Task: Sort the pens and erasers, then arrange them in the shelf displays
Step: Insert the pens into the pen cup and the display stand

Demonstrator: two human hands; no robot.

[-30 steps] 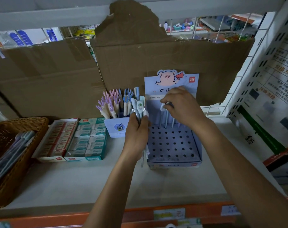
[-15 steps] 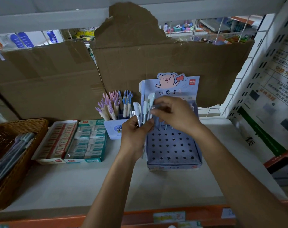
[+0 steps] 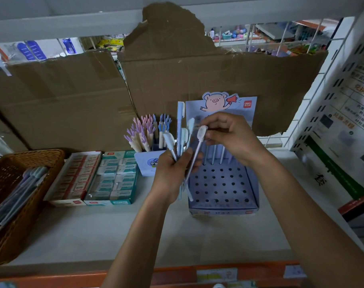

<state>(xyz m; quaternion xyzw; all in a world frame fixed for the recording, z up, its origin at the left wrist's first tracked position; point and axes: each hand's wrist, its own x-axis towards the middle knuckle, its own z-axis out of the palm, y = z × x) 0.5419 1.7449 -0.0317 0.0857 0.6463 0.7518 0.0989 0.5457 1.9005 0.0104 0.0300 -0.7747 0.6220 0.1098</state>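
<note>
Running along the near edge is an orange shelf lip with price labels; past it lies the pale shelf board; 2 bare forearms reach over it from below.

Left hand: fingers curled round a bunch of pens, gripping them low on the barrels so the caps fan upward; the tallest is a blue one. Right hand: thumb and fingertips pinched on the white cap end of 1 slim pen, which slants down and left, its lower part crossing the left hand's fingers; whether the left hand also holds it I cannot tell.

Both hands sit above the left side of a pale blue display tray with rows of round holes; a few pens stand upright in its back row, partly hidden by the right hand; its backing card carries a pink pig.

Left of the tray, touching side by side, are 2 open boxes of erasers: a green one and a red-and-white one. Further left is a wicker basket with grey and lilac pens lying in it.

Behind the green box, a small blue holder carries pens with purple, pink and blue tops.

Brown cardboard sheets line the back; a white wire grid shows above them; a printed poster hangs at far right.
</note>
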